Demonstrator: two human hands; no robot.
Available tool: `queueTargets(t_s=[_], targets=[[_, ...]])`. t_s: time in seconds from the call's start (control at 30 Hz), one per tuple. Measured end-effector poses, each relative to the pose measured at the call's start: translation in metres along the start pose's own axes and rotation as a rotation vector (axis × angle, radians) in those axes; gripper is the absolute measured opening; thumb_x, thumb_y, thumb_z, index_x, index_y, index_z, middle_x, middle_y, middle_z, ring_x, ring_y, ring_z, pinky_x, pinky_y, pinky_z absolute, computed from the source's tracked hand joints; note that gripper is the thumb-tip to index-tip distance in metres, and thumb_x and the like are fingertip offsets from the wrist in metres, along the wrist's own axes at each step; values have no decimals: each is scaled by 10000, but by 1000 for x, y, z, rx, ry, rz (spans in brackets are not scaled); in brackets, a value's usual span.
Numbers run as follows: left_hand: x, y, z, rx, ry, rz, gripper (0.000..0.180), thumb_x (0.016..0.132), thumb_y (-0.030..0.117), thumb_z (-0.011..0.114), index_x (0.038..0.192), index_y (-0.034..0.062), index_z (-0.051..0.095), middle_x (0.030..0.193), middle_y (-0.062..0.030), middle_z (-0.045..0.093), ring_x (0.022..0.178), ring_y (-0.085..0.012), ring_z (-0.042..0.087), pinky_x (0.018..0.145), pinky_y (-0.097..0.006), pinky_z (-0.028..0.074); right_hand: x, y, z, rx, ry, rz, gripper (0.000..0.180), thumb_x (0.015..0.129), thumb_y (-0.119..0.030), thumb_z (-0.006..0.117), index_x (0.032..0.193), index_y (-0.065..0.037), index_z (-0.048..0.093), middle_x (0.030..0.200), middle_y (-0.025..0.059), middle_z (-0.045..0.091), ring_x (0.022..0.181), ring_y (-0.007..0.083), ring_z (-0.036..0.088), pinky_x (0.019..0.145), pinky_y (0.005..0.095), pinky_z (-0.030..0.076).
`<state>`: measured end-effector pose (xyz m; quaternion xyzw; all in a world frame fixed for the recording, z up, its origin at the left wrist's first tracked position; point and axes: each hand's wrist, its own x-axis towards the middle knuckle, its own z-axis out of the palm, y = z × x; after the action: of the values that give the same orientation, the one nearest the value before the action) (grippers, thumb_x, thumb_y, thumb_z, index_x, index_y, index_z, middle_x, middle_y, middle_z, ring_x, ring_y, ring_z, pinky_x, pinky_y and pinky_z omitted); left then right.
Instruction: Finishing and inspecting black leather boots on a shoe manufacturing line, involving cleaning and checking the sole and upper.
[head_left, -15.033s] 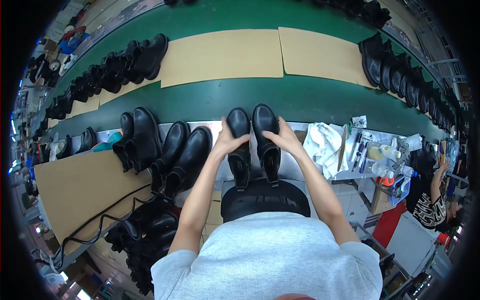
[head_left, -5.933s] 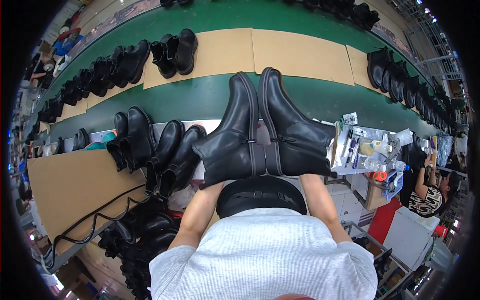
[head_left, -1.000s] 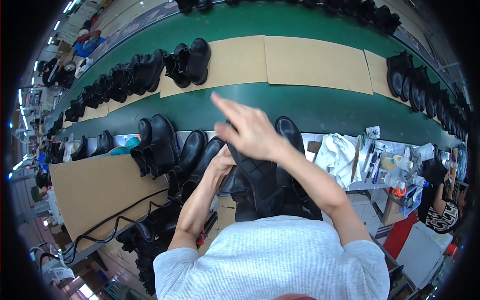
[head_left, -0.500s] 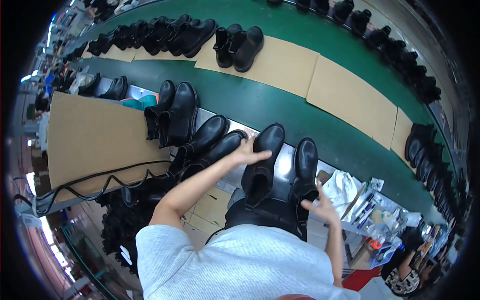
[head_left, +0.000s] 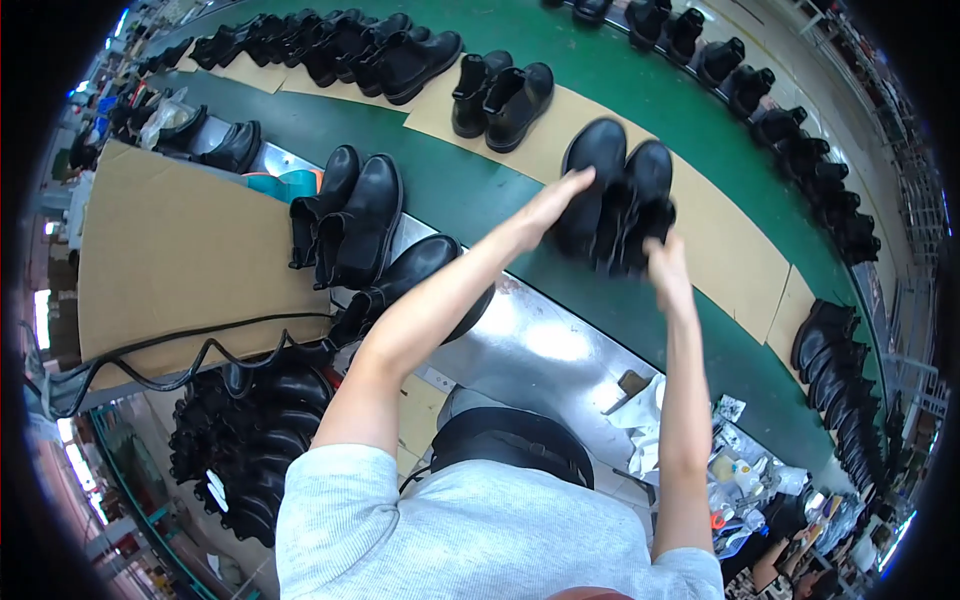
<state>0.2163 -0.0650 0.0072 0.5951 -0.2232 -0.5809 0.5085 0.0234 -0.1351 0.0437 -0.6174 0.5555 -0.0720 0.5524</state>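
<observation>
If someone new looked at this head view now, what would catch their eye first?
Probably the pair of black boots between the left hand and right hand, right of centre in the upper half, over the green table. Next come the row of dark boots at upper left and a similar row at far right. A large tan cardboard panel stands out at left.

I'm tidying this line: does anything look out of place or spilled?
I see no spill. The white cloth lies crumpled on the metal bench, looking untidy against the neat far row of boots.
</observation>
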Motion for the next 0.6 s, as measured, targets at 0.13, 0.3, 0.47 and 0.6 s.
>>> queueTargets(t_s=[0.13, 0.3, 0.47, 0.6], targets=[[-8, 38, 3, -171, -227, 114, 753, 877, 625, 384, 1357, 44, 387, 1357, -86, 433, 1258, -240, 371, 1050, -425, 242, 78, -14, -5, 378, -306, -110, 530, 914, -245, 492, 1369, -32, 322, 1272, 162, 495, 1123, 298, 527, 695, 398, 568], [-100, -34, -3, 369, -317, 288, 507, 934, 445, 462, 1144, -6, 562, 1061, -110, 625, 949, -195, 583, 869, -332, 457, 52, 48, 29, 12, -285, -160, 722, 901, -428, 534, 1453, -100, 203, 1425, 147, 350, 1287, 259, 371, 904, 411, 451], [-265, -108, -45, 18, -112, -137, 465, 909, 383, 543, 1165, -5, 565, 1037, -119, 637, 921, -161, 610, 824, -289, 491, -32, 91, 46, 37, -388, 10, 569, 925, -249, 547, 1379, 12, 325, 1154, 149, 579, 994, 187, 585, 759, 305, 515], [-343, -151, -87, -20, 349, -418, 340, 904, 258, 548, 1109, -10, 587, 949, -94, 656, 831, -144, 617, 728, -267, 507, -63, 134, 47, 41, -393, 65, 491, 931, -221, 537, 1332, 20, 389, 1097, 149, 607, 930, 182, 613, 732, 304, 521]])
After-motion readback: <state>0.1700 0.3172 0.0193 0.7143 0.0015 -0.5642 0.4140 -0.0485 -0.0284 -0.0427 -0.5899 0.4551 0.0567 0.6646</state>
